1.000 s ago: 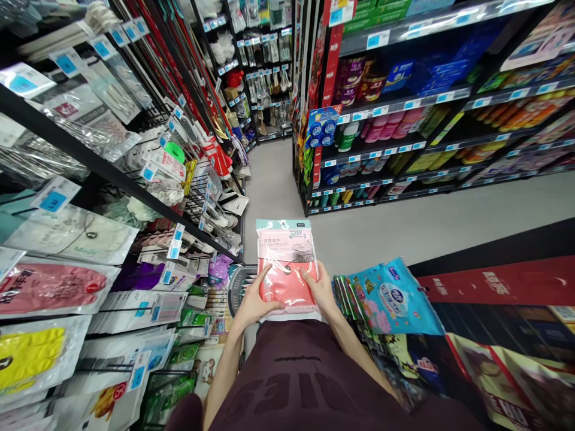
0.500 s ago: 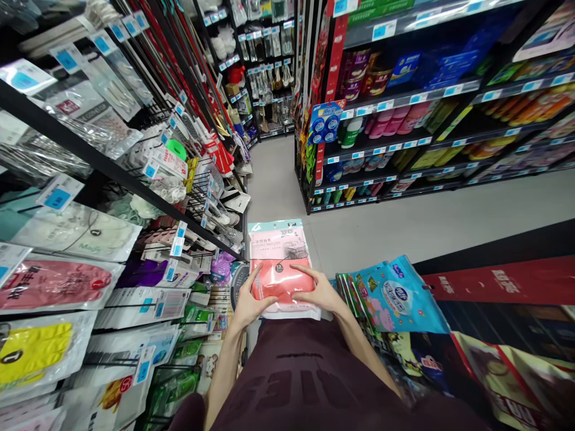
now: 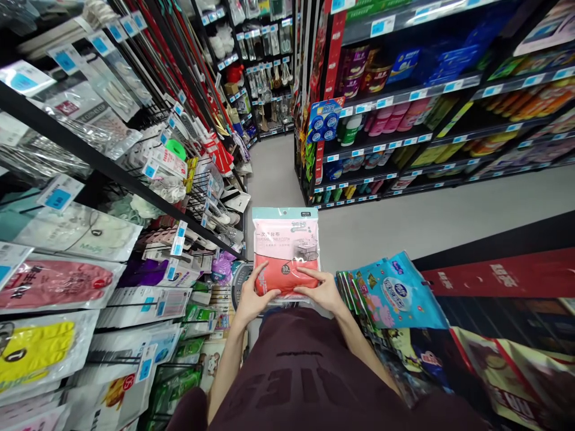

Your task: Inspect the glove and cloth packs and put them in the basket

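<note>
Far left, yellow gloves (image 3: 38, 347) in shiny clear plastic. Next, left hand (image 3: 252, 299), with fingers clamped on a puffy, squarish pink plastic packet (image 3: 286, 254), in front of the dark shirt (image 3: 309, 371). Then right hand (image 3: 327, 293), clamped on its other side. Further right, a shiny blue bag (image 3: 398, 293).

The rectangular coral-and-pink plastic packet (image 3: 286, 254) carries a mint-green strip (image 3: 272, 213) across its top; the dark maroon fabric shirt (image 3: 305, 335) bears darker block lettering (image 3: 281, 386).

The pink packet (image 3: 286, 248) shifted toward 12 o'clock, and the right hand (image 3: 322, 291) slid to its 4 o'clock side.
</note>
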`<move>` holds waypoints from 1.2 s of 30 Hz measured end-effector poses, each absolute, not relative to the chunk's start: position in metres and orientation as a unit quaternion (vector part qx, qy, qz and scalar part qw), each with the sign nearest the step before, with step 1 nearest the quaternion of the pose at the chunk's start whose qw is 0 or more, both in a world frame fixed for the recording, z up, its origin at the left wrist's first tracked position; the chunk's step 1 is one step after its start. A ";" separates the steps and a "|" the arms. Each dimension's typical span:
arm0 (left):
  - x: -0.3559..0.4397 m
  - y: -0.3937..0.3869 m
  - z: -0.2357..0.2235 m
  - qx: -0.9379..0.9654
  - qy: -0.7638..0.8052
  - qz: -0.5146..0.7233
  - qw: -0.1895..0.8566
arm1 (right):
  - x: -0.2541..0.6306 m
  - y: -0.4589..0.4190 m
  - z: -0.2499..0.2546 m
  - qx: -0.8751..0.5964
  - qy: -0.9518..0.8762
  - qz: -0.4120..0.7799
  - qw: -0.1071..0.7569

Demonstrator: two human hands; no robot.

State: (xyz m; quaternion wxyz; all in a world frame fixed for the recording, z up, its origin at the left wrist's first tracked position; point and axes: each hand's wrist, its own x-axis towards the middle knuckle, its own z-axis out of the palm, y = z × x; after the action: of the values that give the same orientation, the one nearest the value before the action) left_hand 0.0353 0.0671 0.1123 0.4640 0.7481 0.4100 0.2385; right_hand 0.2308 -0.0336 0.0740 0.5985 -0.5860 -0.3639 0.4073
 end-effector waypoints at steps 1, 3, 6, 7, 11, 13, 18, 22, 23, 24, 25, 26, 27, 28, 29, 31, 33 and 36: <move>0.035 0.067 0.112 0.747 0.405 0.240 0.469 | 0.232 -0.035 0.074 -0.587 -0.366 0.408 0.596; 0.034 0.067 0.112 0.741 0.398 0.240 0.485 | 0.234 -0.036 0.074 -0.589 -0.368 0.411 0.591; 0.033 0.069 0.109 0.730 0.387 0.230 0.515 | 0.239 -0.038 0.076 -0.585 -0.376 0.418 0.585; 0.032 0.070 0.107 0.728 0.383 0.226 0.521 | 0.239 -0.038 0.077 -0.582 -0.380 0.421 0.583; 0.031 0.074 0.094 0.721 0.380 0.233 0.530 | 0.240 -0.038 0.077 -0.570 -0.393 0.438 0.574; 0.032 0.073 0.086 0.714 0.379 0.242 0.537 | 0.240 -0.037 0.076 -0.567 -0.395 0.449 0.566; 0.035 0.068 0.073 0.708 0.390 0.268 0.524 | 0.242 -0.033 0.071 -0.566 -0.407 0.442 0.565; 0.036 0.068 0.070 0.713 0.410 0.296 0.486 | 0.239 -0.030 0.070 -0.556 -0.391 0.445 0.583; 0.036 0.069 0.070 0.713 0.416 0.297 0.480 | 0.238 -0.029 0.070 -0.552 -0.388 0.446 0.588; 0.036 0.070 0.070 0.713 0.421 0.297 0.476 | 0.237 -0.029 0.070 -0.550 -0.385 0.444 0.593; 0.035 0.071 0.070 0.714 0.424 0.295 0.473 | 0.236 -0.028 0.070 -0.549 -0.382 0.442 0.598; 0.035 0.072 0.071 0.716 0.425 0.293 0.470 | 0.236 -0.028 0.070 -0.550 -0.379 0.438 0.602; 0.035 0.074 0.071 0.718 0.425 0.290 0.469 | 0.236 -0.027 0.069 -0.550 -0.377 0.436 0.604; 0.034 0.075 0.072 0.721 0.421 0.287 0.469 | 0.235 -0.027 0.068 -0.550 -0.376 0.434 0.607; 0.034 0.076 0.072 0.724 0.417 0.285 0.470 | 0.235 -0.026 0.067 -0.548 -0.375 0.432 0.609; 0.033 0.077 0.073 0.730 0.410 0.280 0.470 | 0.236 -0.025 0.065 -0.545 -0.375 0.428 0.616; 0.032 0.078 0.074 0.737 0.402 0.271 0.472 | 0.236 -0.024 0.062 -0.550 -0.374 0.419 0.618; 0.032 0.078 0.075 0.746 0.387 0.245 0.483 | 0.237 -0.023 0.057 -0.561 -0.366 0.406 0.622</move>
State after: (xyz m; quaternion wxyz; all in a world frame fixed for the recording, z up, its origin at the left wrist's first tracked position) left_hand 0.0320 0.0779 0.0754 0.4832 0.7464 0.3868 0.2447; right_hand 0.2367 -0.0227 0.0568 0.6222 -0.5607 -0.3658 0.4059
